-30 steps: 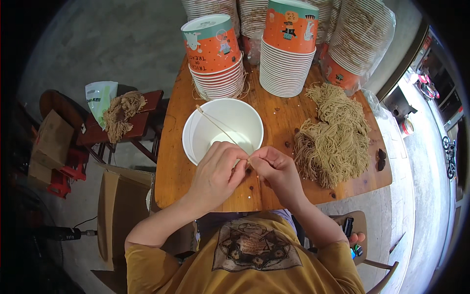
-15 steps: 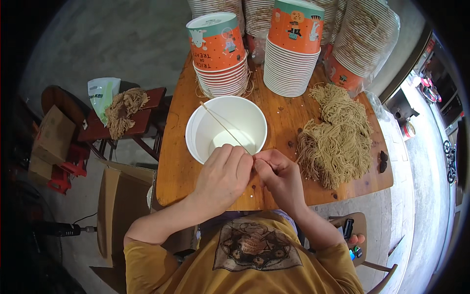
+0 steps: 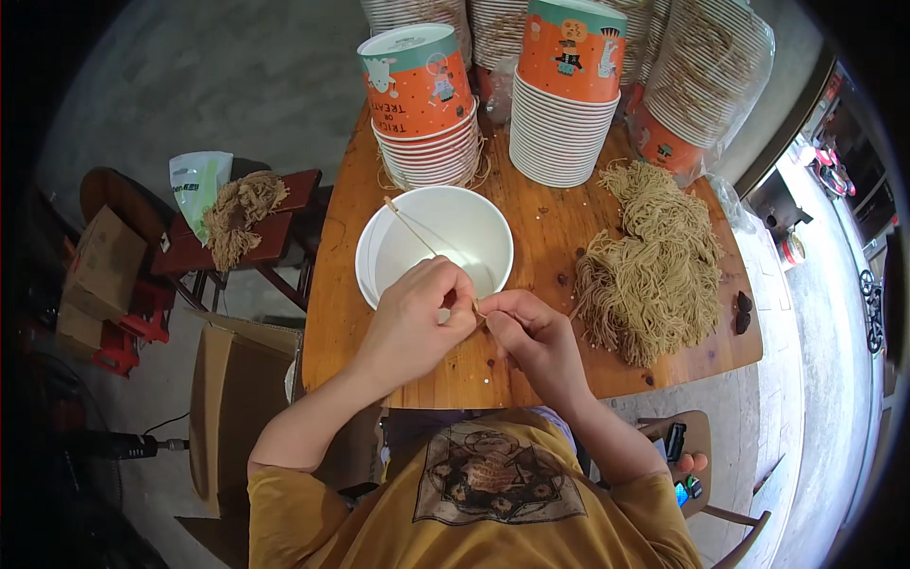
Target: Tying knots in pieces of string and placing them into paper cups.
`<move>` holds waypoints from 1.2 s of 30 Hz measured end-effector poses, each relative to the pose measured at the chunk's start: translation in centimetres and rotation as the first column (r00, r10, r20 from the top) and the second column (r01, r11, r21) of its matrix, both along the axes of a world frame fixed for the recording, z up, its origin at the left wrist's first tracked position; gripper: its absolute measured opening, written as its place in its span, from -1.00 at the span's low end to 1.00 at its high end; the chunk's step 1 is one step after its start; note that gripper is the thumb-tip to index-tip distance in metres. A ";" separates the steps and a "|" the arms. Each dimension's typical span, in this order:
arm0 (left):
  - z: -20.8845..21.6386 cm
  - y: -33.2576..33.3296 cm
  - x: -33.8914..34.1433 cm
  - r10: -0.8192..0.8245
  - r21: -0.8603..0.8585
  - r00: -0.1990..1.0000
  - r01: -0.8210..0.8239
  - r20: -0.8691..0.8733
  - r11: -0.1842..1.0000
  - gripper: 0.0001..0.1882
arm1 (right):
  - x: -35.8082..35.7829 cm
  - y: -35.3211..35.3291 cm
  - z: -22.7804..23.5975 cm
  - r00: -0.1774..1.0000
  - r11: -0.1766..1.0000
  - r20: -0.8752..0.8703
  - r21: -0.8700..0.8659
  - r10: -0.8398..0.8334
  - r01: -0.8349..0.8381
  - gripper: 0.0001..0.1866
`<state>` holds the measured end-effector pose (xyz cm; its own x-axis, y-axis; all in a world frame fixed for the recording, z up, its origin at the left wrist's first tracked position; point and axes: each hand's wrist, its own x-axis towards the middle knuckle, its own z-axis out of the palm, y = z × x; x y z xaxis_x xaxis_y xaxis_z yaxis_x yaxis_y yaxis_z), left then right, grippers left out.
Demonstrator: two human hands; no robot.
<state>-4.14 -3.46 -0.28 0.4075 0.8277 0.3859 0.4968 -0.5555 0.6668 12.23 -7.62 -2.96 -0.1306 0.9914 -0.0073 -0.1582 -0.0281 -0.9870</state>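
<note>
A white paper bucket [image 3: 376,248] sits mouth up on the wooden table [image 3: 341,332] in front of me. A thin tan cord [image 3: 411,229] runs from its far left rim across the mouth down to my hands. My left hand [image 3: 423,309] pinches the cord at the bucket's near side, thumb and forefinger curled round. Close against it, my right hand [image 3: 533,334] holds the cord between thumb and fingertips. How the cord meets the near rim is hidden by my fingers. To the right lies a heap of loose tan cords [image 3: 654,275].
Behind the bucket stand a stack of orange printed buckets [image 3: 417,95] and a taller stack [image 3: 572,57]. Bagged bucket stacks [image 3: 706,81] fill the back. Small dark lumps [image 3: 742,313] lie at the table's right edge. An open cardboard box [image 3: 237,398] is on the left, near a red bench [image 3: 284,204].
My left hand has rolled open a little, leaving a gap between thumb and forefinger. The bucket has shifted slightly left. My right hand stays close to the left.
</note>
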 end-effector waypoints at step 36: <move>0.0 -1.0 -0.6 -0.079 0.264 0.986 0.116 -0.147 0.957 -0.82 | -1.0 0.3 -0.7 0.992 0.991 0.036 0.063 -0.122 0.119 -0.91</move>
<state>-4.69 -4.44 -0.30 0.5439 0.6532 0.5268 0.5054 -0.7561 0.4157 11.24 -7.31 -3.68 -0.0108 0.9987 0.0501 -0.1173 0.0485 -0.9919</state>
